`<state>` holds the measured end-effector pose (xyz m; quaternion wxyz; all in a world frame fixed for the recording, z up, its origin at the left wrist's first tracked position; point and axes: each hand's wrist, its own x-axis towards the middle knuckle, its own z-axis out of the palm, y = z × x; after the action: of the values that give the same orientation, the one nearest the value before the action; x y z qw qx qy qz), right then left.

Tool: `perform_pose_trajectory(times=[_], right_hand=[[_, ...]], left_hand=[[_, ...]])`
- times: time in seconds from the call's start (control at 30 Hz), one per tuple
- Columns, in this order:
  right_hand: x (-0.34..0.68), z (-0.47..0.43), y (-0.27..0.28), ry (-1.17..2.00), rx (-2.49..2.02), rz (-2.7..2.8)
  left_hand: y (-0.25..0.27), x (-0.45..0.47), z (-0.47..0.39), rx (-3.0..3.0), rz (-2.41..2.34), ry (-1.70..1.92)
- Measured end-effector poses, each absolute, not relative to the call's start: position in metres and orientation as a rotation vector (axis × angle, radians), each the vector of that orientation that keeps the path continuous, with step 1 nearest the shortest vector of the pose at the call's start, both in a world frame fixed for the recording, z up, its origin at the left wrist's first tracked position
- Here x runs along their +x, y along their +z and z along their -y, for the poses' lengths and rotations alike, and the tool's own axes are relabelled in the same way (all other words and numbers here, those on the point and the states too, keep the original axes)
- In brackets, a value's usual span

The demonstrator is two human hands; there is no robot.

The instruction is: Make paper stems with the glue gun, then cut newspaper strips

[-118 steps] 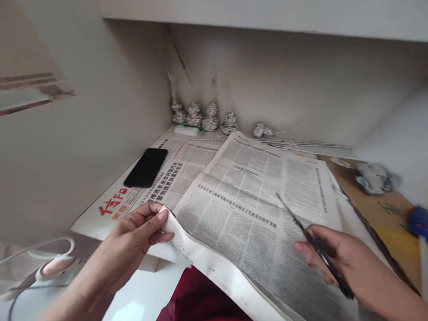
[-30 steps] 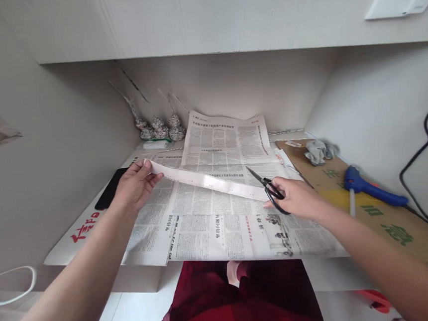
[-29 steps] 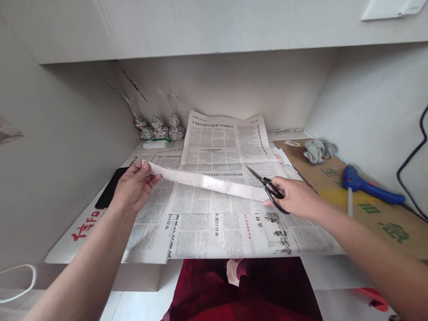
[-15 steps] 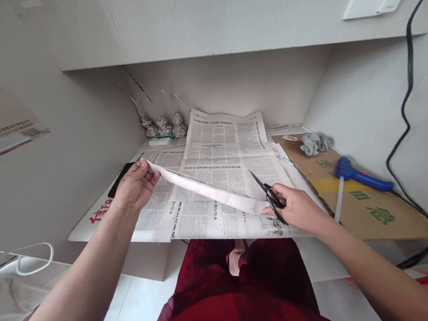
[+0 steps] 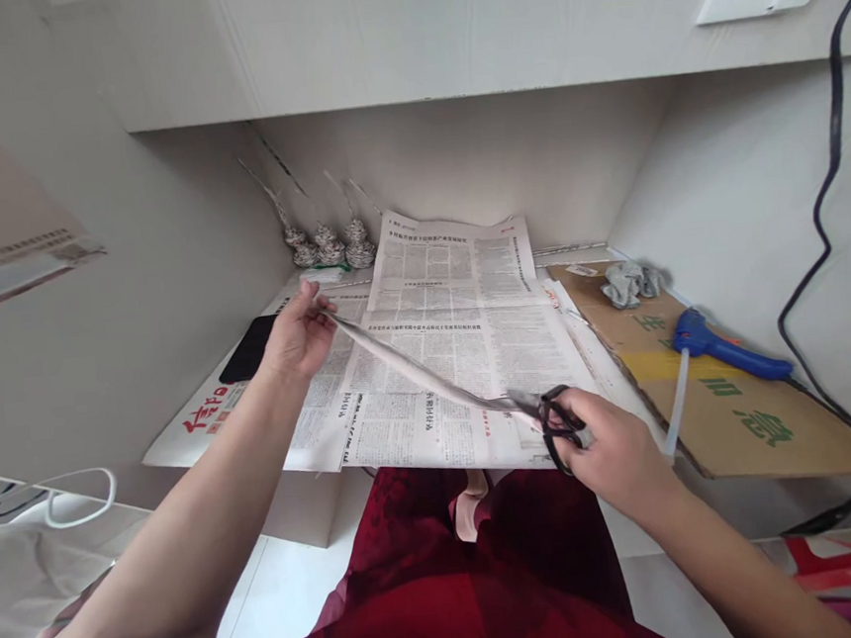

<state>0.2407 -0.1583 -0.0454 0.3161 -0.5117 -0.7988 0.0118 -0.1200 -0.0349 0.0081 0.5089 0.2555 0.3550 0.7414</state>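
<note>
My left hand (image 5: 300,332) pinches the far end of a long, narrow folded paper strip (image 5: 422,374), held slanting above the newspaper sheets (image 5: 443,303). From there the strip runs down to the right. My right hand (image 5: 606,440) is closed round the black handles of a pair of scissors (image 5: 557,419). The blades point left and lie against the strip's near end. Whether that end is between the blades or also in my right fingers, I cannot tell.
A blue glue gun (image 5: 726,347) with its glue stick lies on cardboard (image 5: 763,433) at the right, near crumpled grey cloth (image 5: 627,283). A black cable (image 5: 819,215) hangs there. Several woven-paper gourd shapes (image 5: 358,245) stand back left; a black phone-like slab (image 5: 249,346) lies left.
My left hand has moved up and right with the strip's end. The scissors in my right hand have turned from pointing up and away to lying level along the strip, which now shows its edge.
</note>
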Motion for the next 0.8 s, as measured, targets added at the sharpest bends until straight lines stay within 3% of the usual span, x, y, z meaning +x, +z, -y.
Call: perform_pose_trajectory(times=[0.17, 0.3, 0.53, 0.67, 0.8], right_hand=[[0.222, 0.172, -0.052, -0.280, -1.094, 2.340], [0.211, 0.177, -0.056, -0.301, -1.079, 2.426], [0.198, 0.171, -0.064, -0.194, -1.021, 2.416], [0.191, 0.176, -0.059, 0.070, -1.124, 2.271], [0.203, 0.196, -0.045, 0.755, -1.302, 1.882]], left_hand=[[-0.008, -0.091, 0.018, 0.642, -0.954, 1.556], [-0.029, -0.049, 0.038, 0.695, -1.048, 1.114], [-0.038, 0.002, 0.088, 0.832, -1.011, 0.866], [-0.043, 0.014, 0.095, 0.890, -1.026, 0.864], [-0.042, 0.015, 0.091, 0.681, -0.979, 0.972]])
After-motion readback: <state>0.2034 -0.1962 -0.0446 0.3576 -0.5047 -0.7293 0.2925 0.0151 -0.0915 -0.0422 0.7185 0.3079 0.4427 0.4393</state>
